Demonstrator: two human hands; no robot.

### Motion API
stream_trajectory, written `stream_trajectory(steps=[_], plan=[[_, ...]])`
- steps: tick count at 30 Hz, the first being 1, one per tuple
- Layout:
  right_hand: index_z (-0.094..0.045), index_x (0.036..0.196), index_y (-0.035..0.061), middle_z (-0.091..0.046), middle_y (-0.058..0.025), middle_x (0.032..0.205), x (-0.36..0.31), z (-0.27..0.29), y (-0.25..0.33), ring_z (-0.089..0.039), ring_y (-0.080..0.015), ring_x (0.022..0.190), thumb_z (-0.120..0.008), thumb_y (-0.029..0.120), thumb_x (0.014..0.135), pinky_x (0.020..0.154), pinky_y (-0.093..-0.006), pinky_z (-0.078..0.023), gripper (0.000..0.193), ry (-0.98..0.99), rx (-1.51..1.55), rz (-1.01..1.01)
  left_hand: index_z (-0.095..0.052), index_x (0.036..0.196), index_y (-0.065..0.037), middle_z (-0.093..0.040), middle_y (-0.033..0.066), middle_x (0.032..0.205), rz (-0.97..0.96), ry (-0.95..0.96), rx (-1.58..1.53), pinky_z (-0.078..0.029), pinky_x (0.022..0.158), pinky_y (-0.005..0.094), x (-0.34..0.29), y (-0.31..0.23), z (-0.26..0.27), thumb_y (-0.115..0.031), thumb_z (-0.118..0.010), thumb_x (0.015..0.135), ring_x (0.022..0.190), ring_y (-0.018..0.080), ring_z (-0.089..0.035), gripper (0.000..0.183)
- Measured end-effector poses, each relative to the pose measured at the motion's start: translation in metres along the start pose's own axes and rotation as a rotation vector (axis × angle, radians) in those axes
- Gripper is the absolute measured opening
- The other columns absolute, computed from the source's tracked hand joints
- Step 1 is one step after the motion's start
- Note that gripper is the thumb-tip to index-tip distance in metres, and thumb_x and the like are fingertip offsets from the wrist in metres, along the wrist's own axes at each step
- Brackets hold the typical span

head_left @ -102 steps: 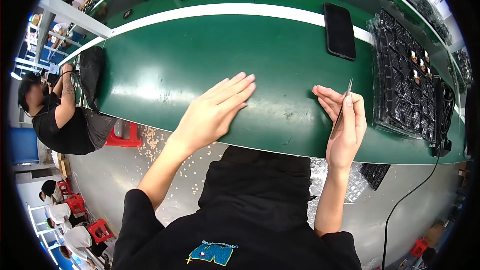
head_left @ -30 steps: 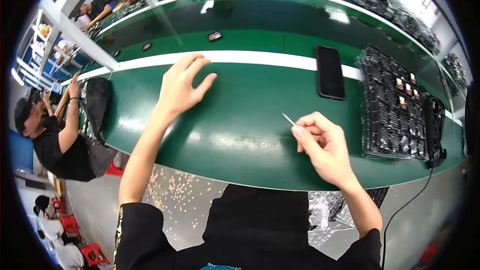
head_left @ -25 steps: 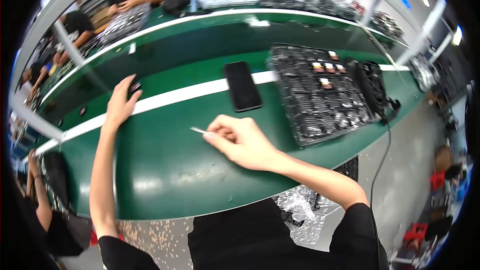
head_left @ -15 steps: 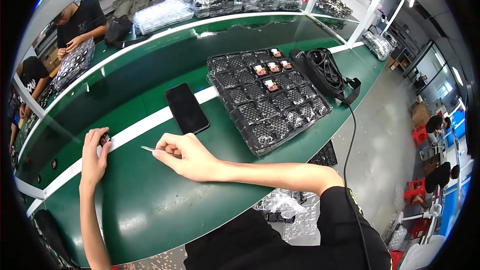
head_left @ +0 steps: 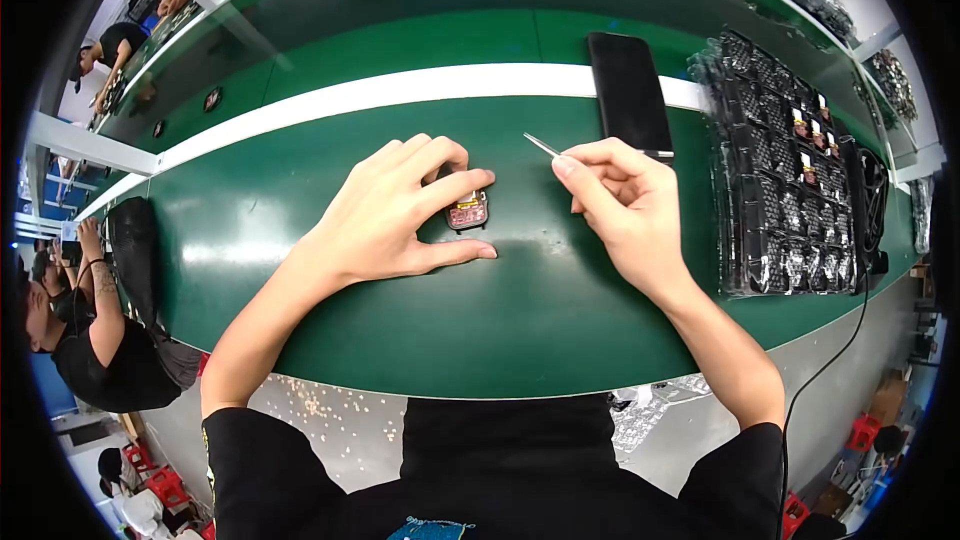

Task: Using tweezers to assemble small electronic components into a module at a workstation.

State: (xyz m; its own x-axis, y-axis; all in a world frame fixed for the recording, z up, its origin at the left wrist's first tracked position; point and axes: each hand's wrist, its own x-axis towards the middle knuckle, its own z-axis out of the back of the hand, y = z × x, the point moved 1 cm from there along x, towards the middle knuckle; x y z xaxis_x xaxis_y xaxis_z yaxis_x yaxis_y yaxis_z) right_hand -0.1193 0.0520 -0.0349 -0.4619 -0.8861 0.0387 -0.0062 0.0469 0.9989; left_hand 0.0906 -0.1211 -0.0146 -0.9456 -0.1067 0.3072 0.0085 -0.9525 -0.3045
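On the green worktop (head_left: 560, 330) in front of me lies a small black rounded-square electronic module (head_left: 468, 212), like a watch case, with a reddish circuit board and a yellow part showing. My left hand (head_left: 400, 210) rests around it: the index finger lies across its far side, and the thumb is spread apart nearer me, not closed on it. Part of the module is hidden under the fingers. To its right, my right hand (head_left: 630, 210) pinches a pair of metal tweezers (head_left: 542, 145), tips pointing up and left above the table, apart from the module.
A black phone (head_left: 632, 95) lies beyond my right hand, across the white strip (head_left: 400, 90). Further right stands a stack of black plastic trays (head_left: 770, 170) with several modules, beside a black bag and cable (head_left: 872, 200). Two small modules (head_left: 212, 98) lie far left. A person (head_left: 100, 350) sits at left.
The view has turned down and left. My left hand has brought the module from the white strip to the worktop before me and loosened its fingers. The right hand still holds the tweezers.
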Motion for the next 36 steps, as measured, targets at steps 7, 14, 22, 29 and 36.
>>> stream_trajectory(steps=[7,14,22,29,36], plan=[[-0.081,0.118,-0.0049,-0.079,-0.0023,0.096,-0.002,-0.010,0.003,-0.066,-0.0022,0.082,-0.079,0.006,0.105,0.070,-0.0182,-0.051,0.017,0.024,-0.047,-0.045,-0.078,0.134,-0.011,-0.068,0.0074,0.112,0.074,0.018,-0.243,-0.053,0.090,0.0397,-0.023,0.023,0.004,-0.024,-0.099,0.077,0.101,0.0280,-0.066,0.063],[-0.080,0.113,-0.0064,-0.079,-0.0013,0.092,-0.010,-0.017,0.009,-0.063,-0.0002,0.074,-0.078,0.003,0.104,0.063,-0.0175,-0.045,0.013,0.065,-0.048,-0.106,-0.077,0.134,-0.011,-0.072,0.0042,0.114,0.179,0.038,-0.369,-0.049,0.084,0.0377,-0.024,0.017,0.000,-0.019,-0.095,0.081,0.100,0.0249,-0.066,0.057],[-0.082,0.094,-0.0050,-0.064,-0.0016,0.068,-0.010,-0.019,-0.003,-0.050,-0.0031,0.053,-0.082,-0.004,0.089,0.048,-0.0243,-0.034,0.006,0.129,-0.431,0.234,-0.079,0.130,-0.006,-0.075,0.0069,0.102,0.112,0.044,-0.371,-0.043,0.082,0.0362,-0.024,0.015,-0.008,-0.026,-0.094,0.082,0.090,0.0233,-0.067,0.054],[-0.083,0.100,-0.0055,-0.065,-0.0009,0.071,-0.010,-0.026,0.000,-0.052,-0.0020,0.058,-0.079,-0.008,0.091,0.051,-0.0214,-0.034,0.010,0.173,-0.519,0.247,-0.080,0.128,-0.006,-0.073,0.0054,0.096,0.136,0.050,-0.372,-0.040,0.079,0.0357,-0.022,0.016,-0.009,-0.026,-0.095,0.079,0.083,0.0220,-0.062,0.055],[-0.084,0.100,-0.0047,-0.063,-0.0006,0.069,-0.008,-0.026,-0.003,-0.050,-0.0032,0.055,-0.080,-0.007,0.090,0.050,-0.0231,-0.032,0.011,0.162,-0.548,0.327,-0.080,0.128,-0.006,-0.071,0.0051,0.092,0.118,0.061,-0.332,-0.039,0.075,0.0349,-0.019,0.015,-0.005,-0.025,-0.095,0.076,0.074,0.0195,-0.054,0.058]])
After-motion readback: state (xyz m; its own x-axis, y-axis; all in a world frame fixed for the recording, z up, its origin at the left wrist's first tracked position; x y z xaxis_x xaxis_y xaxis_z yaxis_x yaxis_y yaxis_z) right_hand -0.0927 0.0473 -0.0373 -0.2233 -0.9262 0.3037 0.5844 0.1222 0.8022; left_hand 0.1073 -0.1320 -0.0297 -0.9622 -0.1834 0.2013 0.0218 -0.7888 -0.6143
